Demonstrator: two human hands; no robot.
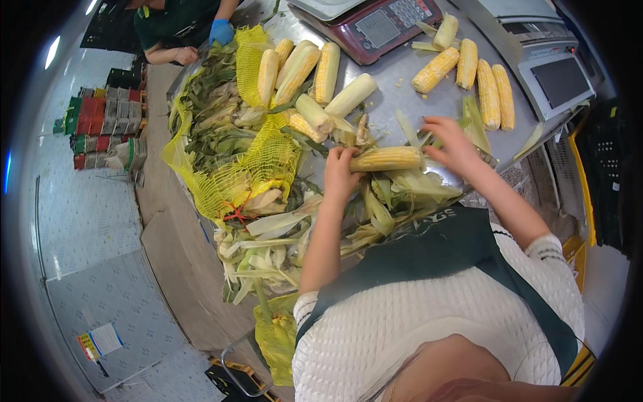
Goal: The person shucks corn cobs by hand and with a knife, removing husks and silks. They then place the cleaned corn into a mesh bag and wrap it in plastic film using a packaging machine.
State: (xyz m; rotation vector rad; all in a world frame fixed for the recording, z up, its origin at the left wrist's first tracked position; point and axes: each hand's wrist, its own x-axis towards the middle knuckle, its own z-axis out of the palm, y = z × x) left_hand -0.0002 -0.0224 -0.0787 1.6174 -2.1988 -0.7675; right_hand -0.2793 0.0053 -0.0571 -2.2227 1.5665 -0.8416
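Observation:
My left hand (pixel 342 171) grips one end of a mostly husked ear of corn (pixel 387 159) with yellow and pale kernels. At its other end, my right hand (pixel 454 143) has its fingers spread, with nothing visible held in them. Loose corn husks (pixel 422 185) lie beneath the ear and along the table edge before me. Beyond my left hand, several ears (pixel 296 70), some still partly wrapped in pale husk, rest near a yellow mesh sack (pixel 251 171) full of green-husked corn. Several bare ears (pixel 486 93) lie on the metal table (pixel 387 95) at the far right.
A maroon digital scale (pixel 369 32) stands at the back, and a machine with a dark screen (pixel 560 83) at the right. Across the table is another person with a blue-gloved hand (pixel 221 31). Stacked crates (pixel 108 115) stand on the left; a yellow sack (pixel 276 336) hangs below.

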